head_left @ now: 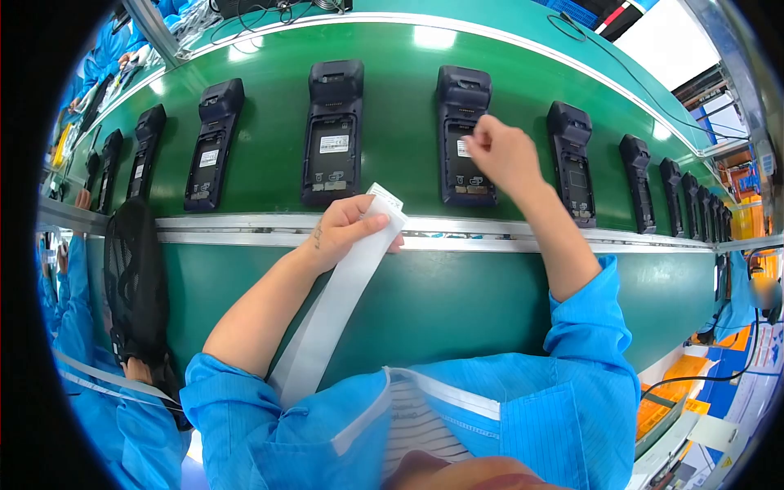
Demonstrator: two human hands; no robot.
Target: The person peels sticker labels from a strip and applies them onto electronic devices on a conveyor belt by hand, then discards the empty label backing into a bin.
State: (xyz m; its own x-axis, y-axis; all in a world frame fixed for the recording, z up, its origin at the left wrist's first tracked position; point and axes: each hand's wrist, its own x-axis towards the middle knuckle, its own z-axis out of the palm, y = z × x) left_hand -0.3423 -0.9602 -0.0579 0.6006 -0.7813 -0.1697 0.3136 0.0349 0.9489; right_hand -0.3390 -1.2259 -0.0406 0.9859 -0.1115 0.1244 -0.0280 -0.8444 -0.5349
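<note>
My left hand point(347, 229) pinches the top end of a long white label strip point(339, 302), which hangs down toward my lap. Over the right side of a dark handheld device point(465, 175), my right hand point(506, 155) has its fingers curled together; what they hold, if anything, is too small to make out. A white label point(463, 149) shows in that device's open back, partly behind the fingers. Left of it lies another dark device point(331, 155) with a white label point(334, 144) in its recess. The device to the right point(573, 167) shows no white label.
More dark devices lie in a row on the green belt point(392, 122), several toward each side. A metal rail point(457, 233) runs along its near edge. At the left are a black mesh item point(135, 278) and people in blue clothing. Cables point(286, 10) lie behind the belt.
</note>
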